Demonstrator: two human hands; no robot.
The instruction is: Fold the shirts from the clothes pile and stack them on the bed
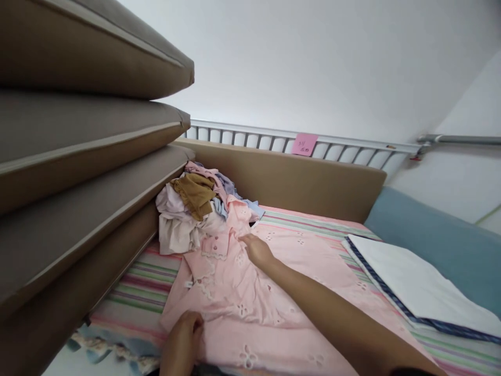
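A pink dress (pixel 242 297) with cut-out flower embroidery and lace trim lies spread over the striped bed sheet (pixel 148 284). Its collar is toward the left, and a buttoned cuff (pixel 216 246) rests on top. My right hand (pixel 257 251) reaches across the dress, its fingers pinched on the bunched sleeve fabric. At the near edge, my left hand (pixel 187 334) is closed with curled fingers on the dress; its fingertips are partly hidden. Just beyond the sleeve sits a heap of crumpled clothes (pixel 180 230) in white, mustard, pink and blue.
Thick grey-brown cushions (pixel 97 125) are stacked high along the left. A brown padded board (pixel 297 175) and white radiator (pixel 242 138) with a pink note (pixel 304 144) stand at the back. Folded white cloth with a dark blue edge (pixel 415 284) lies right, beside a blue-green panel (pixel 434 235).
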